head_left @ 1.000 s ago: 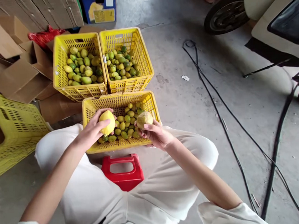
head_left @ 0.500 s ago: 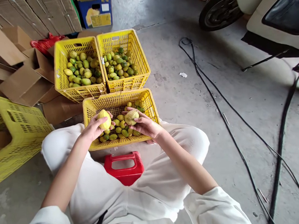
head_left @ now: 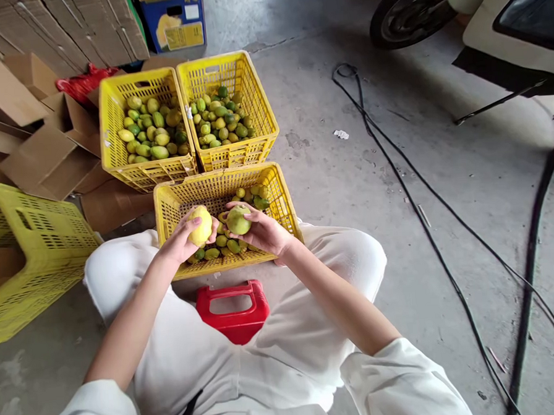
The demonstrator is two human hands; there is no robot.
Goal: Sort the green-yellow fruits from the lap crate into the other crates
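Observation:
My left hand (head_left: 182, 240) grips a yellow lemon (head_left: 200, 226) over the near yellow crate (head_left: 175, 206), which holds several green and yellow lemons. Close beside it, my right hand (head_left: 261, 233) holds a greener lemon (head_left: 238, 221), fingers curled round it. The two fruits are almost touching above the crate's middle. Two more yellow crates stand behind: the left one (head_left: 110, 126) and the right one (head_left: 258, 101), each with several lemons in it.
A red stool (head_left: 232, 309) shows between my knees. An empty yellow crate (head_left: 32, 245) lies at the left beside flattened cardboard boxes (head_left: 32, 152). Black cables (head_left: 410, 182) run across the concrete floor at the right, near a vehicle wheel (head_left: 408, 12).
Both hands have drawn together over the near crate. The fruit in my right hand has turned, or been swapped, from a pale rough one to a greener one.

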